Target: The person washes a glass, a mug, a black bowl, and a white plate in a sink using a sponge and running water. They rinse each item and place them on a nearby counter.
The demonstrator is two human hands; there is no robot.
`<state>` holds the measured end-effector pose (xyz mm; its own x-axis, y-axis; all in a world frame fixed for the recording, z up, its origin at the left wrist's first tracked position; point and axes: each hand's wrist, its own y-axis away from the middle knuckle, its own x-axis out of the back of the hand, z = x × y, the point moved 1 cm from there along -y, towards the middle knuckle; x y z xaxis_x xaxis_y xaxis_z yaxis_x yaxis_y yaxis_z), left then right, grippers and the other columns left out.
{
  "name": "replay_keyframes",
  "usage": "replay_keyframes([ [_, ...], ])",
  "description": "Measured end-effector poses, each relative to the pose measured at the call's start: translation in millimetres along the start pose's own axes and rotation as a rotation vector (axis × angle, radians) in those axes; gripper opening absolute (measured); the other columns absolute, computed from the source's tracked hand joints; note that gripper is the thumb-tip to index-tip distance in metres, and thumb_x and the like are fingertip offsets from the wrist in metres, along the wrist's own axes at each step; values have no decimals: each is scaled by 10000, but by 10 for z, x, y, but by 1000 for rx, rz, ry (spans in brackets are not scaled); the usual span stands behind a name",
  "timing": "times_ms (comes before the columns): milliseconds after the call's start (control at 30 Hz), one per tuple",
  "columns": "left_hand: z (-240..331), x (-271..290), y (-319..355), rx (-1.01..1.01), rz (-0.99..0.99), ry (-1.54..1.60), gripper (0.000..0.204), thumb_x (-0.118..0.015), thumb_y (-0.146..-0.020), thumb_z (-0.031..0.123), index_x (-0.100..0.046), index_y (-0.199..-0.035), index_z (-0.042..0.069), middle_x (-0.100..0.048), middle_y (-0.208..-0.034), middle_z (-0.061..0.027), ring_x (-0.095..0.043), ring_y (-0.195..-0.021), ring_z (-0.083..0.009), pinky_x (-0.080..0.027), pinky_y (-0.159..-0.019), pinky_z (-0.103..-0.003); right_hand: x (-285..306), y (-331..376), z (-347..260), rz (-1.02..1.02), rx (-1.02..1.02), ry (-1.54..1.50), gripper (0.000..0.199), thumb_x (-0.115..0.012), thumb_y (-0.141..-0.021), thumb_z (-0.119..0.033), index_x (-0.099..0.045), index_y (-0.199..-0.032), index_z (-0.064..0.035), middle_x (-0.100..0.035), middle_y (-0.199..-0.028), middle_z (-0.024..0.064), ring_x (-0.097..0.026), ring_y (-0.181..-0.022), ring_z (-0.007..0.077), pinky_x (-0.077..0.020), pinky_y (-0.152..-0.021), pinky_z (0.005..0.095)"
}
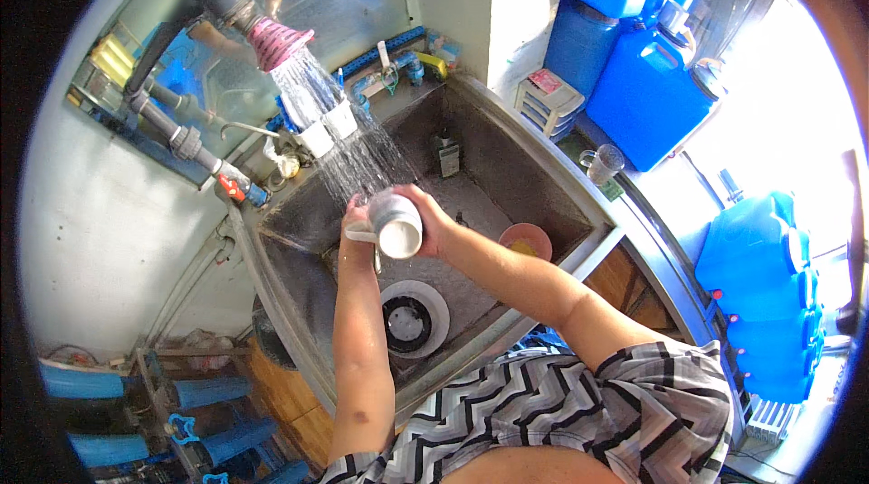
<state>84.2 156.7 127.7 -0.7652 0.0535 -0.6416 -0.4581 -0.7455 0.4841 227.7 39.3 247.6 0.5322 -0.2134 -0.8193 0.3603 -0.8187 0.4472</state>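
Note:
Over a deep dark sink (511, 194), I hold a white mug (396, 220) between both hands. It is tilted, with its round end toward me and its handle on the left. My left hand (355, 214) grips it by the handle side, fingers partly hidden behind it. On the other side my right hand (434, 223) is closed round the mug's wall. Water (339, 131) sprays down in many thin streams from a spout wrapped in pink patterned cloth (274, 43) and reaches the hands and the mug's far end.
A white round basin with a dark centre (441, 312) and a pink bowl (527, 238) are in the sink. A grey pipe with a red-handled valve (231, 187) runs along the left. Blue jugs (647, 95) and a clear cup (606, 162) stand right of the sink.

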Motion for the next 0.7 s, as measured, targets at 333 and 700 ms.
replay_keyframes([
  [333, -183, -53, 12, 23, 308, -269, 349, -449, -898, 55, -433, -1236, 137, -643, -938, -113, -528, -528, -158, -404, -394, -241, 566, 861, -9, 200, 10, 23, 433, -669, -767, -308, -549, -1098, -57, -634, -939, 120, -644, -813, 236, -544, -761, 421],
  [700, -350, 299, 88, -6, 521, -519, 257, -433, -963, 238, -587, -892, 44, -622, -743, -82, -498, -481, -136, -361, -371, -241, 1311, 2686, -2124, 750, 1037, 931, 806, -766, -545, -128, -487, -1302, -117, -614, -993, 124, -608, -917, 246, -487, -830, 363],
])
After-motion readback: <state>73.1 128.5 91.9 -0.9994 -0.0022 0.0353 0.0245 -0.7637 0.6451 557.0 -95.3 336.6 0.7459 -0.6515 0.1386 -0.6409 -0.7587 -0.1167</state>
